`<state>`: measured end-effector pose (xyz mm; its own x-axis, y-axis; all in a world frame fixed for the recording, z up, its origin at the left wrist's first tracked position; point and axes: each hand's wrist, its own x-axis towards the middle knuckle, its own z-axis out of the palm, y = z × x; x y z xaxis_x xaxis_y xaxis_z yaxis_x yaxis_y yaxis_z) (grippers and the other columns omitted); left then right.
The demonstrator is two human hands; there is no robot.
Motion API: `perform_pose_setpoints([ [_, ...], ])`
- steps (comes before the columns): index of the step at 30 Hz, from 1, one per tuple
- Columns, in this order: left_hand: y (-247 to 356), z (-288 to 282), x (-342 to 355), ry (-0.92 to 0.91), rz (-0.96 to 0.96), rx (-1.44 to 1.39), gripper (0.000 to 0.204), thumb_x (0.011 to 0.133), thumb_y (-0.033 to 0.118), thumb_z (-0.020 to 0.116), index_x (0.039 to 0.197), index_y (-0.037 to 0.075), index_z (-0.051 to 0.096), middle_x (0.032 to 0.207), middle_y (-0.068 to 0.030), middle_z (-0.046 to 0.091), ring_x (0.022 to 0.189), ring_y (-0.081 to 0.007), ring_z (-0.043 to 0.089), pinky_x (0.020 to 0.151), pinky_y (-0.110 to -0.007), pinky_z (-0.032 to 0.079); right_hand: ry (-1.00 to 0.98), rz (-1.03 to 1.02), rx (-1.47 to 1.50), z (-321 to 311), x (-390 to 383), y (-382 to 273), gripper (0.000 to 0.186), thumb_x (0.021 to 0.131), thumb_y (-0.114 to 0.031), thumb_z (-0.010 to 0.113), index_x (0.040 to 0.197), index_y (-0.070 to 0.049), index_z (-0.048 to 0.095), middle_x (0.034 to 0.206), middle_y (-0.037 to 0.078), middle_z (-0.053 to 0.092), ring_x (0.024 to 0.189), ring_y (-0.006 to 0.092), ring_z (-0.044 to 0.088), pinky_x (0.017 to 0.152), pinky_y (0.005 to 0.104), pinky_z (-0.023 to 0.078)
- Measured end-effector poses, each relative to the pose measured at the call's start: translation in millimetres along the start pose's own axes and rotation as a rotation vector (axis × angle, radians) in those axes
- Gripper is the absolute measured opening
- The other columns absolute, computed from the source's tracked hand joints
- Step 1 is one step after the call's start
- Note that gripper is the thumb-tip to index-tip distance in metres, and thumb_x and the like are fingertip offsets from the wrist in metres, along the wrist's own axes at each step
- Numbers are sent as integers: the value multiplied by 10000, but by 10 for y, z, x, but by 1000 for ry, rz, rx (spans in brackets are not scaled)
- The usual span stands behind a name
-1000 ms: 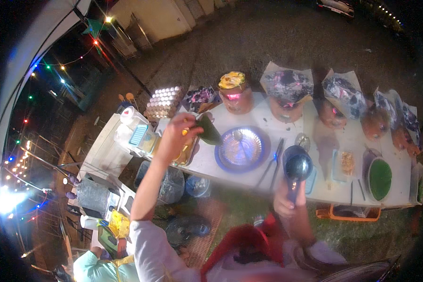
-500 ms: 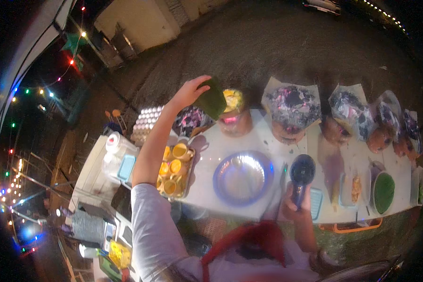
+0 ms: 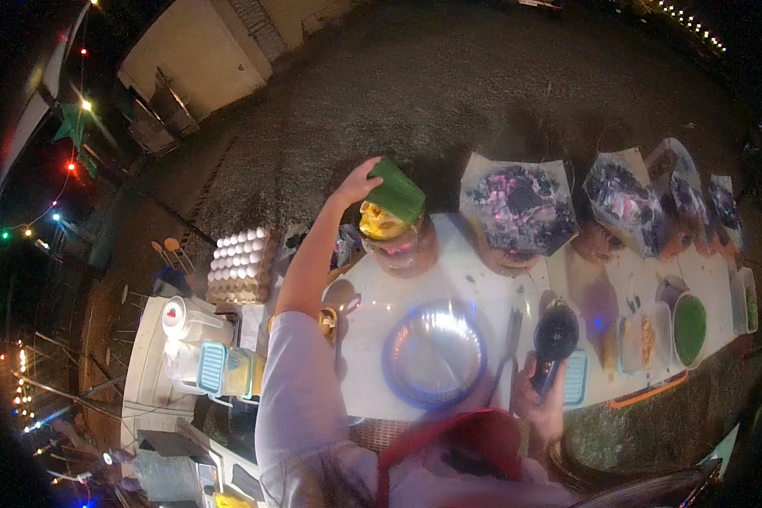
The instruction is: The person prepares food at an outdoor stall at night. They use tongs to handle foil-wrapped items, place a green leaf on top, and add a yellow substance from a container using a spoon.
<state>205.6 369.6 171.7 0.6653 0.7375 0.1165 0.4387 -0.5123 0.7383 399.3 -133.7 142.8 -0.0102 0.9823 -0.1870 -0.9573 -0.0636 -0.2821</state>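
Note:
My left hand [image 3: 361, 181] pinches a piece of green leaf [image 3: 400, 193], which looks like banana leaf. The leaf tilts over the far side of a yellow-topped food [image 3: 383, 222] on a round clay stove [image 3: 408, 256], covering part of it. Whether leaf and food touch, I cannot tell. Embers glow inside the stove. Nearer to me, my right hand [image 3: 540, 401] is wrapped round the handle of a black round-headed handheld device [image 3: 556, 332], upright above the table's front. Its exact kind does not show.
A blue-rimmed round tray [image 3: 389, 366] lies on the white table [image 3: 360, 317]. Trays of glowing charcoal [image 3: 516, 199] line the far edge. Eggs [image 3: 239, 254] stand at left. Light-blue-lidded boxes [image 3: 212, 369] sit beyond my left arm; a green-filled bowl [image 3: 690, 330] stands at right.
The leaf has swung from upright beside the stove to tilted over the food, my left hand going with it. The view has shifted; more of the eggs shows, and my arm hides the yellow cups.

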Motion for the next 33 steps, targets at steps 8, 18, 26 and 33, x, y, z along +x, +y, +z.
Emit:
perform_pose_setpoints([
  [8, 177, 19, -236, 24, -187, 764, 583, 746, 286, 660, 1272, 211, 419, 1362, -73, 310, 1151, -276, 448, 921, -398, 417, 47, -159, -41, 256, 19, 317, 544, 843, -613, 340, 798, -83, 457, 461, 13, 361, 276, 104, 237, 254, 250, 217],
  [18, -115, -72, -197, -42, -109, 380, 579, 593, 288, 772, 1121, 140, 584, 1301, -134, 403, 1228, -278, 354, 1003, -379, 311, 43, -91, 22, 207, -46, 547, 643, 748, -693, 422, 865, -63, 467, 565, 69, 435, 323, 103, 318, 255, 234, 230],
  [26, -108, -200, -251, -328, -188, 439, 694, 523, 148, 803, 1165, 60, 552, 1385, -176, 286, 1263, -290, 311, 1001, -353, 309, 45, -83, 123, 123, -145, 580, 660, 724, -703, 449, 874, -60, 471, 576, 63, 439, 344, 105, 338, 259, 232, 242],
  [33, 72, -351, -326, -441, -500, -107, 600, 550, 105, 790, 1090, -32, 566, 1121, -156, 536, 1084, -224, 475, 885, -284, 392, -81, -141, -8, 245, -179, 577, 575, 818, -647, 304, 849, -91, 449, 454, 9, 325, 275, 105, 269, 238, 242, 222],
])
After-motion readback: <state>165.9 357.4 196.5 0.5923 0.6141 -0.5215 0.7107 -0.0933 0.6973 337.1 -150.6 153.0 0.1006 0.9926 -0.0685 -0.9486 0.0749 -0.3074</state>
